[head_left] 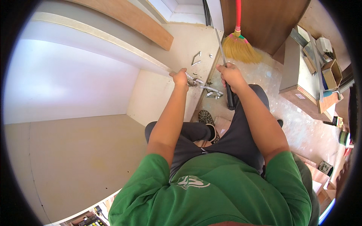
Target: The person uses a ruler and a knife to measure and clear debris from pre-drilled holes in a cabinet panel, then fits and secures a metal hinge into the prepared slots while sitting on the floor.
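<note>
My left hand point(180, 80) grips the pale edge point(151, 60) of a white cabinet board. Beside it, curled white strips and scraps point(211, 89) hang and lie around the cabinet's corner. My right hand point(232, 77) is closed round a long, narrow tool point(230, 100), with a dark lower part and a thin metal upper part point(220, 45) angled upward. Small angular pale pieces point(196, 58) lie on the light cabinet panel point(177, 39) ahead of my hands; the exact underside of my left fingers is hidden.
A red-handled straw broom point(241, 49) leans against a brown panel. At right, a box-like unit point(290, 79) carries metal strips, wooden offcuts and a cardboard box point(332, 73); tins point(324, 167) sit lower. My slippered foot point(207, 120) is below. A wooden plank point(132, 26) crosses the upper left.
</note>
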